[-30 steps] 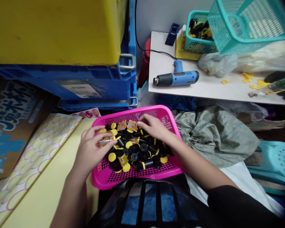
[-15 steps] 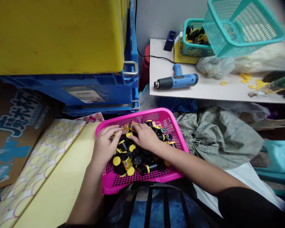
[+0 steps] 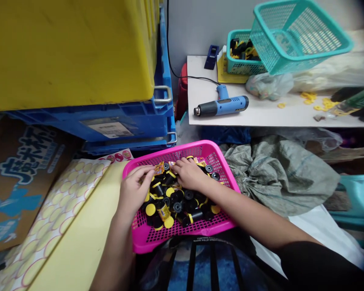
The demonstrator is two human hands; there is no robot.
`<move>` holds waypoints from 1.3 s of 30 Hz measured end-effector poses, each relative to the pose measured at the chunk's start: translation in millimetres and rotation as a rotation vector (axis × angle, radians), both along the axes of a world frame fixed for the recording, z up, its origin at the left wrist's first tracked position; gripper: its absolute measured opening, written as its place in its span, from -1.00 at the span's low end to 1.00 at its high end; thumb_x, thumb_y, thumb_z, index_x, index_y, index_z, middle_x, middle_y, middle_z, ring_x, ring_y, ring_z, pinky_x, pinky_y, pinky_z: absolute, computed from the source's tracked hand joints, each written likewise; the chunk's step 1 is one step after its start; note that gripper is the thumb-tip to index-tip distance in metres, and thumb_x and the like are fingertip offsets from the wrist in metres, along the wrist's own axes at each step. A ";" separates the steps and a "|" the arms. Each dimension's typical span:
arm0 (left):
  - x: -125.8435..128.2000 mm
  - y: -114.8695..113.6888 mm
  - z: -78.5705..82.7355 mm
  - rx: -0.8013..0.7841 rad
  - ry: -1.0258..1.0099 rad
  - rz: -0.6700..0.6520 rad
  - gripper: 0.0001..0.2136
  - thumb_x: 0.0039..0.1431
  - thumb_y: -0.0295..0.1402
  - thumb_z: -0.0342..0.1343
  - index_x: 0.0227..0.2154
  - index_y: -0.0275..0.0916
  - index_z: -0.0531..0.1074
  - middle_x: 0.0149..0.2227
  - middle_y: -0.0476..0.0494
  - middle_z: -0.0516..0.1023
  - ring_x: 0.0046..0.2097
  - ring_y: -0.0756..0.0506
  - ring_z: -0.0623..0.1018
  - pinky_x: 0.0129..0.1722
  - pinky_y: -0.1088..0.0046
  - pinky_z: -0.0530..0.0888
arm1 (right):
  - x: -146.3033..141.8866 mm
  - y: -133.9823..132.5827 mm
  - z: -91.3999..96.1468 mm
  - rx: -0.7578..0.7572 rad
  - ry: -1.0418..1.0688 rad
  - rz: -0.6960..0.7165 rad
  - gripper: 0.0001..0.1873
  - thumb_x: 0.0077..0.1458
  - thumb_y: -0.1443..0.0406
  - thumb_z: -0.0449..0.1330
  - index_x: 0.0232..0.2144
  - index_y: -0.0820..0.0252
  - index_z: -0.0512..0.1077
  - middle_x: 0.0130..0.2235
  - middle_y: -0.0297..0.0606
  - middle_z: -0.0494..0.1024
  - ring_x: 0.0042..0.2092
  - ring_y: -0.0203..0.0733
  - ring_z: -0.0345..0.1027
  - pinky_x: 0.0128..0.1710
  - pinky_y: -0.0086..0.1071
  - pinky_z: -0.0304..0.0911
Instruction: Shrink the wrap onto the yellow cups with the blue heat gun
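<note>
A pink mesh basket (image 3: 230, 173) in front of my body holds a heap of black plastic cylinders (image 3: 177, 207) with yellow caps, some wrapped in yellow printed sleeves. Over the basket's left side, my left hand (image 3: 135, 186) has thumb and fingers closed at a small yellow printed sleeve (image 3: 159, 168). My right hand (image 3: 189, 174) lies over the far middle of the heap with its fingers curled down among the cylinders. A yellow-banded cylinder shows right at those fingertips, and what they grip is hidden.
A blue heat gun (image 3: 223, 106) lies on the white shelf (image 3: 261, 119), near teal baskets (image 3: 303, 58) and yellow bits. Stacked blue crates (image 3: 109, 125) stand left, above round-sticker sheets (image 3: 63, 198). A grey sack (image 3: 285, 173) lies right of the pink basket.
My right hand has shifted slightly right and its fingers have curled further into the heap. My left hand stays at the yellow sleeve. The camera view has tilted a little.
</note>
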State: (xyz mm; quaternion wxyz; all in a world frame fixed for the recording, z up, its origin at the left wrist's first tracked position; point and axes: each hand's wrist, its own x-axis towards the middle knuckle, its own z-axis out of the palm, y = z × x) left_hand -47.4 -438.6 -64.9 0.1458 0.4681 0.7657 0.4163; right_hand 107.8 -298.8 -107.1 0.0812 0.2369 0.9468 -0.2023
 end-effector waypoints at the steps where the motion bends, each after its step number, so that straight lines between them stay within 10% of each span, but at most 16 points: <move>1: -0.1 0.7 0.5 0.003 0.001 -0.003 -0.81 0.21 -0.21 0.13 -0.29 -0.14 0.60 -0.20 -0.10 0.66 -0.13 -0.14 0.61 -0.02 0.31 0.52 | 1.1 1.1 -1.3 0.006 0.002 0.006 -0.56 0.23 0.31 -0.09 0.08 0.22 0.37 0.02 -0.08 0.33 0.09 -0.16 0.06 0.12 -0.21 -0.02; 13: 3.8 5.4 4.1 -0.019 -0.078 0.026 -0.84 0.16 -0.22 0.16 -0.31 -0.13 0.61 -0.25 -0.07 0.67 -0.27 -0.09 0.61 -0.22 0.43 0.53 | 7.6 4.8 -2.2 0.004 0.056 0.032 -0.67 0.27 0.27 -0.06 -0.22 0.30 0.48 -0.23 -0.12 0.41 -0.09 -0.31 0.06 0.01 -0.34 -0.08; 19: 8.7 17.9 3.1 -0.042 -0.632 0.153 -0.62 0.03 -0.01 0.21 -0.30 -0.25 0.53 -0.45 -0.11 0.60 -0.38 -0.09 0.59 -0.39 0.44 0.53 | 22.2 12.9 16.6 0.058 0.252 0.001 -0.50 0.35 0.11 -0.22 0.03 -0.01 0.45 -0.07 -0.16 0.38 -0.03 -0.30 0.06 -0.03 -0.35 -0.07; 23: 20.9 27.3 7.7 0.001 -1.058 0.055 -0.51 -0.10 -0.13 0.37 -0.12 -0.24 0.45 -0.38 -0.07 0.60 -0.39 -0.04 0.60 -0.43 0.50 0.54 | 29.4 10.5 19.4 0.070 0.652 0.199 -0.57 0.34 0.12 -0.14 -0.17 -0.08 0.54 -0.21 -0.23 0.41 -0.07 -0.37 0.12 -0.07 -0.40 -0.03; 28: 31.5 36.7 6.2 0.173 -1.049 0.183 -0.53 -0.22 -0.25 0.45 -0.21 -0.27 0.46 -0.45 0.01 0.56 -0.43 0.02 0.57 -0.47 0.59 0.50 | 21.8 5.5 24.1 -0.345 0.833 -0.201 -0.46 0.29 -0.02 -0.11 -0.05 0.23 0.45 -0.07 -0.16 0.39 -0.01 -0.40 0.22 0.06 -0.44 0.15; 31: 34.4 40.8 1.4 0.170 -1.022 0.231 -0.52 -0.21 -0.20 0.44 -0.21 -0.28 0.45 -0.43 -0.02 0.58 -0.44 0.02 0.57 -0.48 0.59 0.50 | 15.1 4.5 30.8 -0.615 0.716 -0.165 -0.41 0.23 -0.09 -0.04 -0.05 0.28 0.43 -0.06 -0.18 0.41 -0.02 -0.40 0.27 0.06 -0.46 0.17; 39: 40.6 36.8 0.8 0.124 -0.922 0.179 -0.51 -0.02 0.00 0.28 -0.14 -0.26 0.48 -0.35 -0.08 0.59 -0.36 -0.03 0.58 -0.45 0.51 0.53 | 4.9 0.4 24.8 -0.716 0.569 -0.366 -0.52 0.14 0.02 0.12 -0.31 0.41 0.43 -0.33 -0.27 0.44 -0.33 -0.57 0.20 -0.27 -0.65 0.12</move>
